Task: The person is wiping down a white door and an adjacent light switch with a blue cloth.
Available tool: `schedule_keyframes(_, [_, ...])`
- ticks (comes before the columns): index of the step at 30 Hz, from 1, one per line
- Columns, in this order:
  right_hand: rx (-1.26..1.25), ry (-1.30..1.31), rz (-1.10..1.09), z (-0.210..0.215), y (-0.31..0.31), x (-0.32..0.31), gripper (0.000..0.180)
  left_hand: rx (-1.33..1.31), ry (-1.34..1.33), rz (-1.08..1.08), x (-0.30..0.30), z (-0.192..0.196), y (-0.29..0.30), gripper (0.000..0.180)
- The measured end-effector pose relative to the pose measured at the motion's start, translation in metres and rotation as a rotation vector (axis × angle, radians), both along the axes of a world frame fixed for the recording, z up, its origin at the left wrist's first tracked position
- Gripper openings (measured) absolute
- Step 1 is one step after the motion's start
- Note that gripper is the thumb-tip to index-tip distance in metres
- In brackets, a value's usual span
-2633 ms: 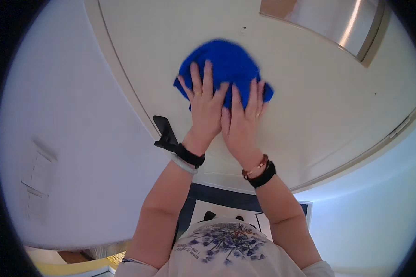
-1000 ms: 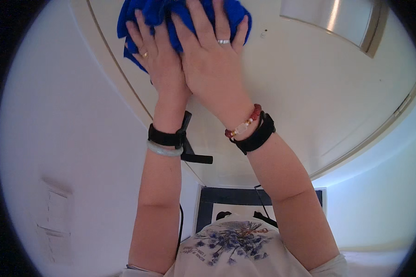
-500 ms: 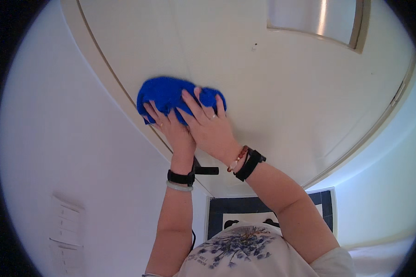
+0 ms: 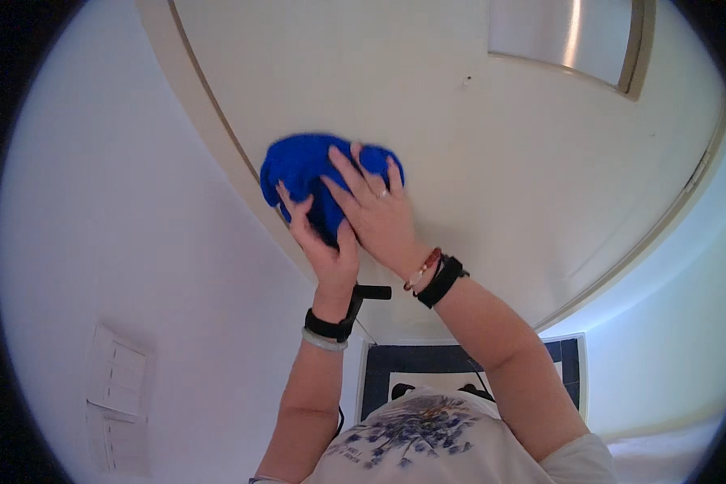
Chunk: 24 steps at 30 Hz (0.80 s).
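Observation:
A bunched blue cloth [image 4: 302, 165] is pressed flat against a cream door [image 4: 460, 161], close to the door's left edge. My right hand [image 4: 375, 214] lies spread over the cloth's right side, a ring on one finger. Lower down, my left hand [image 4: 323, 242] holds the cloth's bottom part, with its fingers curled into the fabric. Both wrists wear black bands. The dark door handle [image 4: 367, 297] sticks out just behind my left wrist.
A small window with a metal frame [image 4: 569, 40] sits high in the door. The door frame [image 4: 210, 137] runs beside the cloth, with a white wall [image 4: 121, 226] and light switches [image 4: 117, 395] to the left. A dark mat [image 4: 468, 367] lies on the floor.
Both hands slid the cloth from the door's top down and leftward to the frame edge. Over the last half second the hands and cloth hardly moved.

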State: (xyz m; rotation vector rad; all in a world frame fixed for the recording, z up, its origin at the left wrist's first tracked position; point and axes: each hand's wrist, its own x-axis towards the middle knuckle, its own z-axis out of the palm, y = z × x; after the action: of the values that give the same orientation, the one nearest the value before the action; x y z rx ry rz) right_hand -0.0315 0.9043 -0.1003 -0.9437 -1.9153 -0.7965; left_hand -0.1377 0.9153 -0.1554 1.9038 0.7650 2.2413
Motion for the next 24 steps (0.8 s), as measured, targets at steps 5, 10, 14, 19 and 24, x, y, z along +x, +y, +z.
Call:
schedule_keyframes(5, [0.124, 0.072, 0.037, 0.069, 0.010, -0.008, 0.042, 0.178, 0.197, 0.337, -0.005, 0.087, 0.023, 0.059])
schedule_keyframes(10, [0.320, 0.121, 0.102, 0.105, 0.023, -0.019, 0.036, 0.261, 0.306, 0.649, -0.013, 0.128, 0.048, 0.051])
schedule_keyframes(14, [0.262, 0.088, 0.118, 0.092, 0.021, -0.016, 0.034, 0.278, 0.294, 0.660, -0.014, 0.112, 0.056, 0.054])
schedule_keyframes(19, [0.107, 0.027, 0.136, 0.056, 0.014, -0.010, 0.036, 0.122, 0.317, 0.658, -0.011, 0.072, 0.047, 0.050])
schedule_keyframes(24, [0.011, -0.041, 0.092, 0.015, 0.018, -0.002, 0.035, -0.076, 0.382, 0.649, -0.007, 0.034, 0.039, 0.043])
